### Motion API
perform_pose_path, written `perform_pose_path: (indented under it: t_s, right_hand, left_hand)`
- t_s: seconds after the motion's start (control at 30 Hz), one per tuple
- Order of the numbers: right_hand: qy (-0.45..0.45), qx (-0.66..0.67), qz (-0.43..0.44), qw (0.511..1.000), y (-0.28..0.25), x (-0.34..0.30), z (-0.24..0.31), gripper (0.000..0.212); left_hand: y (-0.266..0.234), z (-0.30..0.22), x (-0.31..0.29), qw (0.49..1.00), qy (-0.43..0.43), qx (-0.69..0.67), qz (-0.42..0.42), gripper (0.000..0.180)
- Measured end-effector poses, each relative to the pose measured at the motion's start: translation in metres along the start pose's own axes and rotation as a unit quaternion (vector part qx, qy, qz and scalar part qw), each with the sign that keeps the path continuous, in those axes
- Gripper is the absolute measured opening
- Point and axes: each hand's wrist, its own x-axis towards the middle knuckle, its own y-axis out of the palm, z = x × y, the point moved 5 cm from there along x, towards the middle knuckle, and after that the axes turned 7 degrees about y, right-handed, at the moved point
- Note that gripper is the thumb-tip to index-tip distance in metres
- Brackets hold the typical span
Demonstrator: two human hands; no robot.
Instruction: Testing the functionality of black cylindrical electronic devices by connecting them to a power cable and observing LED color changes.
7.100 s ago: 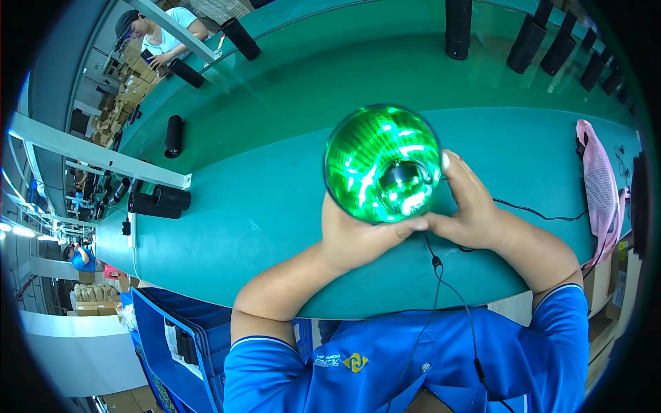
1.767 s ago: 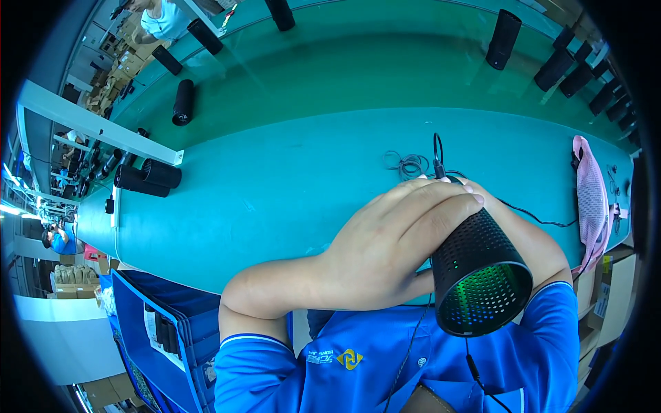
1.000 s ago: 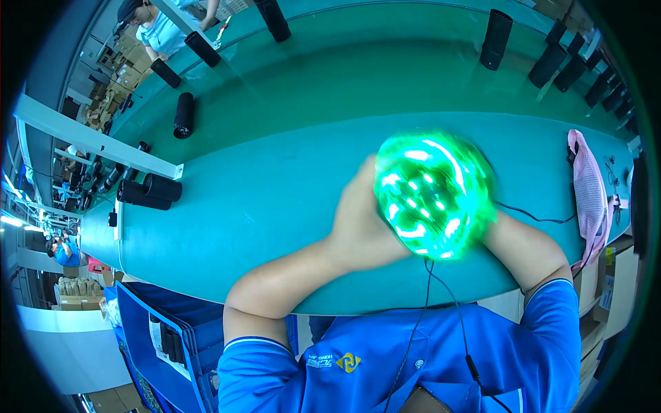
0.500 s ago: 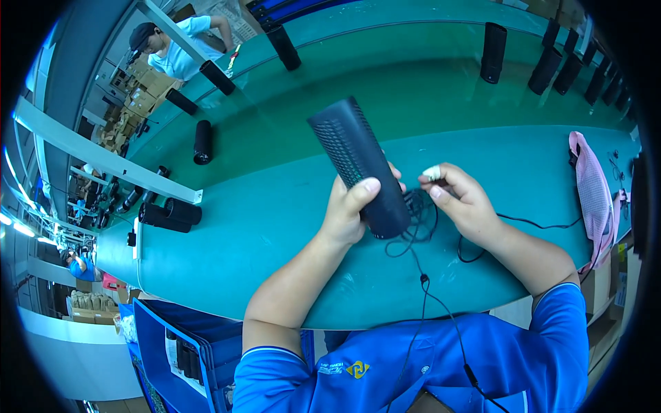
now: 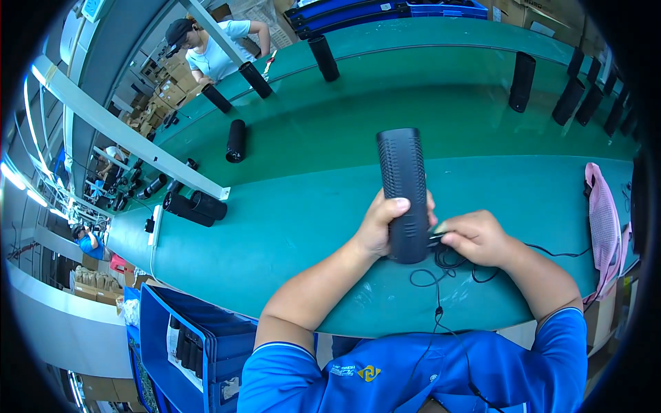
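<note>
My left hand [image 5: 375, 226] is wrapped round a black cylinder [image 5: 403, 179] with a dimpled or perforated upper part, its thumb across the front. The cylinder stands nearly upright in the picture, held over the green work table. Close against its lower right side, my right hand [image 5: 480, 237] pinches the end of a thin black cable [image 5: 441, 275]. Whether the cable end enters the cylinder is hidden by the fingers. Loops of the cable hang below the right hand and run down across my blue shirt.
Several similar black cylinders [image 5: 236, 141] stand or lie on the darker green strip [image 5: 344, 110] beyond. A pink mesh bag [image 5: 601, 220] lies at the right edge. Blue crates [image 5: 206, 330] stand at lower left. Across the table is another person [image 5: 220, 58] in a cap.
The cylinder has swung from a leftward tilt to nearly upright. My right hand has moved in against its lower side with the cable end. The whole view has shifted slightly.
</note>
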Motion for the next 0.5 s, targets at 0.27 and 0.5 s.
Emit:
perform_pose_path:
  t_s: [0.27,0.5]
  right_hand:
    - [0.067,0.286,-0.110,0.950,-0.005,0.003,-0.042,0.010]
    - [0.144,0.137,0.087,0.976,0.016,0.001,-0.012,0.005]
  left_hand:
    - [-0.021,-0.020,0.007,0.993,0.113,-0.010,-0.040,0.059]
    - [-0.009,0.010,-0.001,0.996,0.079,0.022,-0.030,0.060]
